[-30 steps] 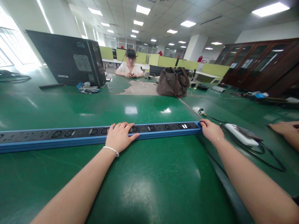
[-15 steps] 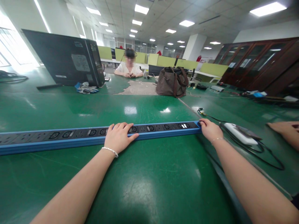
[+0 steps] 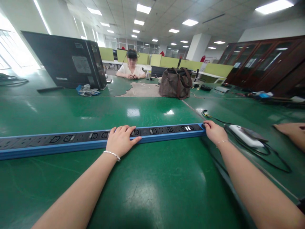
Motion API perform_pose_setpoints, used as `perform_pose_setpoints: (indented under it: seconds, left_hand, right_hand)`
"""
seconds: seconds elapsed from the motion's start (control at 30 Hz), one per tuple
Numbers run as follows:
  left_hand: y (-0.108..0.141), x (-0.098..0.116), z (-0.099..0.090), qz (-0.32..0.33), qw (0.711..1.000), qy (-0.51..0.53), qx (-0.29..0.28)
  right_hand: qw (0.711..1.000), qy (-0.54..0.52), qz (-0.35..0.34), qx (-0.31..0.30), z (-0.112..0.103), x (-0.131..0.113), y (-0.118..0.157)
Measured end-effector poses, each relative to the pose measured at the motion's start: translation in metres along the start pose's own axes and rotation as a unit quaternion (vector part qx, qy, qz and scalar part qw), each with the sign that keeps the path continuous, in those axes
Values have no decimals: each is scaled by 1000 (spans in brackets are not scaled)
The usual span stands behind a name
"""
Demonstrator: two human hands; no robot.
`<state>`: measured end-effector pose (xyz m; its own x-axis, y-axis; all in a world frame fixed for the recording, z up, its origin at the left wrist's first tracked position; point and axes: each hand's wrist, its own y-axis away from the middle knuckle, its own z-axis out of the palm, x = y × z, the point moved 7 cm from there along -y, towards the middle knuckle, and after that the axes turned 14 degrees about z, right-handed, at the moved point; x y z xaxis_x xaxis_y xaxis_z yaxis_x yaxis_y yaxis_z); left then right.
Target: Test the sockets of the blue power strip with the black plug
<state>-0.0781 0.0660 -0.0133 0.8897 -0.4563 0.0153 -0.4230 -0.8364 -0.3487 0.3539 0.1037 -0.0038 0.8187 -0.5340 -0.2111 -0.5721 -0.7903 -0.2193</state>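
Note:
A long blue power strip [image 3: 157,138] with black sockets lies across the green table and runs out of view at the left. Over its middle rests my left hand [image 3: 121,140], fingers across the sockets and thumb along the near side, holding the strip. At the strip's right end, my right hand [image 3: 215,132] is closed, thumb and forefinger pinching a small dark round piece there. The fingers partly hide that piece, and I cannot make out its kind. A dark cable runs below and behind the right wrist.
A white box-shaped device [image 3: 245,136] with black cables [image 3: 278,162] lies right of my right hand. Another person's hand [image 3: 292,132] is at the right edge. Farther back are a black computer case [image 3: 71,63], gloves [image 3: 87,90], a brown bag [image 3: 175,83] and a seated person [image 3: 131,70].

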Motion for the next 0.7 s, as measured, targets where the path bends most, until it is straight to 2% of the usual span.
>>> perform_pose_setpoints:
  seconds: [0.37,0.43,0.53,0.7]
  left_hand:
    - [1,0,-2,15,1000,-5,24]
    - [1,0,-2,12,1000,-2,21]
    - [1,1,-2,8,1000,3,16]
    - [1,0,-1,3,1000,-3,9]
  right_hand:
    - [999,-23,9,-32,-6,-3,1]
    - [998,-55,33,-6,-21,2,0]
    - [990,-115,60,63,-56,13,-3]
    - [984,-164,37,56,-86,17,-7]
